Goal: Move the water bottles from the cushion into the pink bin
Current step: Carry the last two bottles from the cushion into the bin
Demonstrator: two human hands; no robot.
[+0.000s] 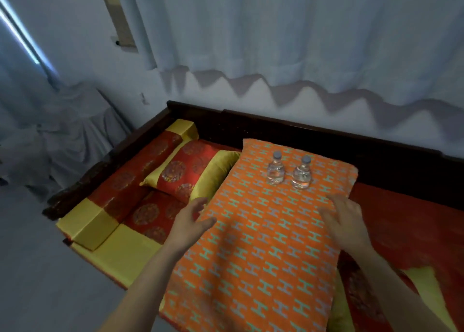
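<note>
Two small clear water bottles with grey caps stand upright side by side near the far end of a large orange cushion (253, 243) patterned with teal H shapes. The left bottle (275, 169) and the right bottle (302, 173) nearly touch. My left hand (190, 221) hovers at the cushion's left edge with fingers relaxed and spread, holding nothing. Over the cushion's right side, my right hand (345, 218) is stretched out with straight fingers, a short way in front of the right bottle. No pink bin is in view.
The cushion lies on a dark wooden daybed (313, 130) with red and gold upholstery. A red and gold pillow (185, 173) and a bolster (130, 178) lie to the left. White curtains hang behind; draped grey cloth (70, 130) fills the left corner.
</note>
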